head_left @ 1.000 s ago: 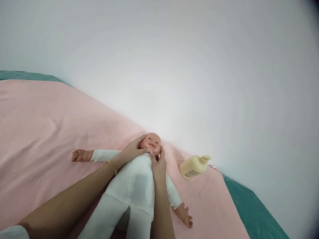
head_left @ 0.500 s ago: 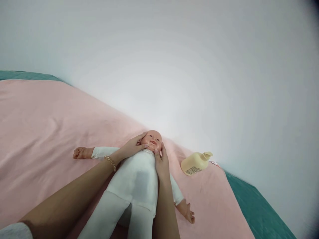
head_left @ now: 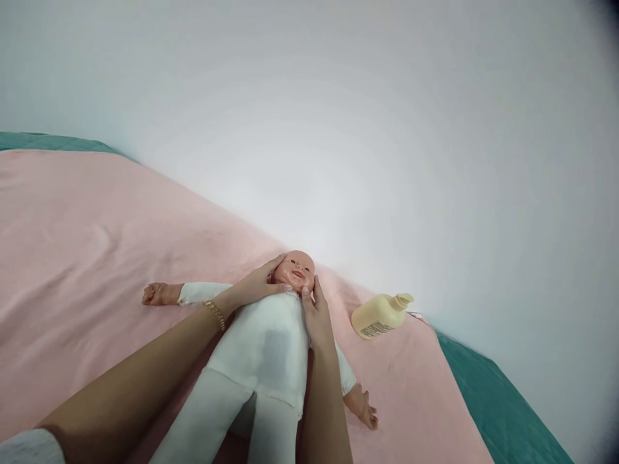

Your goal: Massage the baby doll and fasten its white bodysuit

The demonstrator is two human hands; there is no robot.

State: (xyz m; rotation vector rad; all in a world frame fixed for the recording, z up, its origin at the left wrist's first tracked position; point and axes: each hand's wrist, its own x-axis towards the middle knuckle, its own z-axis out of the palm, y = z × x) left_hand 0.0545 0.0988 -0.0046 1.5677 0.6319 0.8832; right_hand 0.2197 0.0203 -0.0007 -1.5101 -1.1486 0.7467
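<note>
A baby doll (head_left: 261, 341) with a white cloth body and a hard plastic head lies on its back, arms spread wide and legs toward me. My left hand (head_left: 256, 283), below a gold-coloured bracelet, cups the left side of the doll's head (head_left: 297, 267), its thumb along the jaw. On the other side my right hand (head_left: 316, 316) rests against the cheek and chin, fingers pointing up and thumb near the chin. Both hands hold the head between them. The parts of the fingers behind the head are hidden.
A pale yellow pump bottle (head_left: 380, 316) stands tilted in view to the right of the doll. Under everything is a pink sheet (head_left: 97, 258), with green quilted fabric (head_left: 498, 399) showing at its edges. A white wall (head_left: 309, 129) rises just behind the doll's head.
Both thumbs have slid slightly down the doll's lower face toward the jaw and neck. The doll and bottle stay essentially in place.
</note>
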